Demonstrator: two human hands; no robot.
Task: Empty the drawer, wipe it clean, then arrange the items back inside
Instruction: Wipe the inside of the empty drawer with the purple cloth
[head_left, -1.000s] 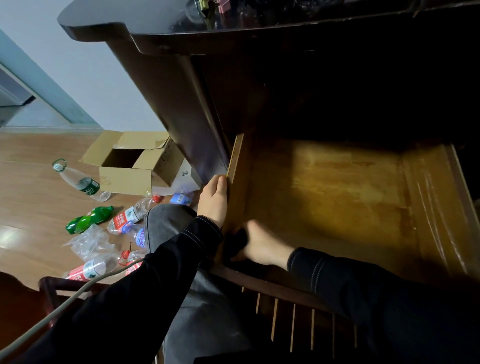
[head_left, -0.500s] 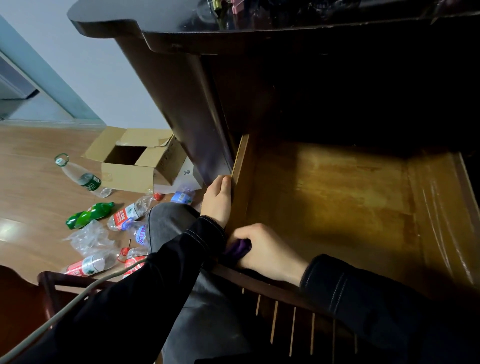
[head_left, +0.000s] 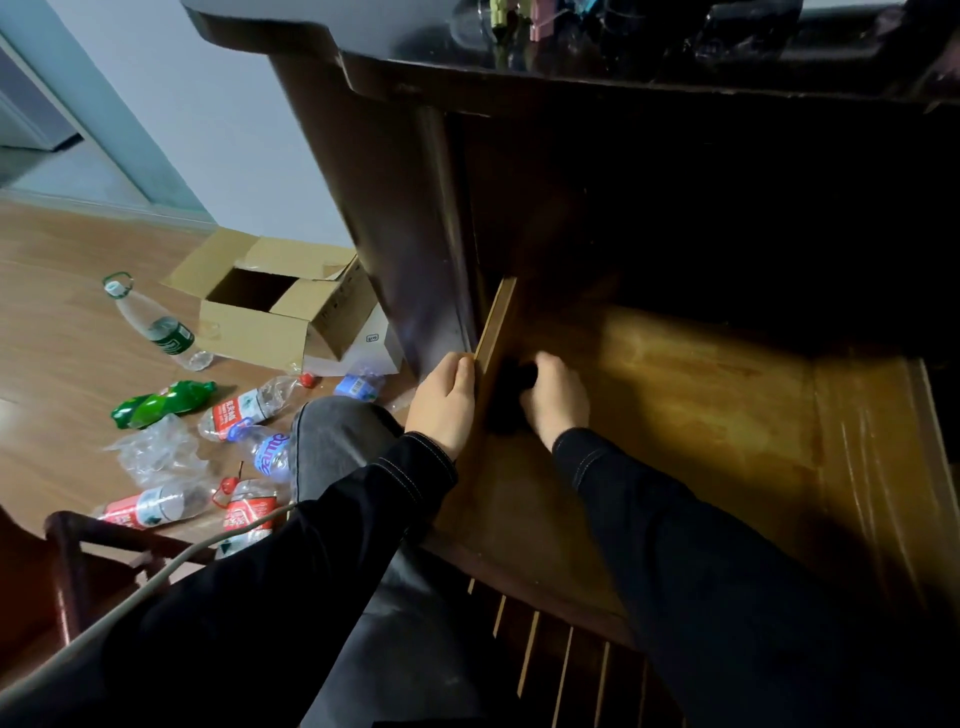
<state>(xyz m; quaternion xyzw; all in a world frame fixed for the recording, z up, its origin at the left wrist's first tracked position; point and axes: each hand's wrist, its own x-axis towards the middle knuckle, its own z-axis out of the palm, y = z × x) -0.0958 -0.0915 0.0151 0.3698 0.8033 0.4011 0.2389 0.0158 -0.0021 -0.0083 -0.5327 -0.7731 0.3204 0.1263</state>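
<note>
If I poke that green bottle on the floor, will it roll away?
Probably a little. The green bottle lies on its side on the wooden floor, so a poke should move it. It looks dented, so it would likely wobble and stop rather than roll far. Being plastic, it is probably light and would not break.

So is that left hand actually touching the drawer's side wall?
Touching. The head view shows the left hand lying flat against the outside of the drawer's left wall, fingertips at its top edge, no gap.
</note>
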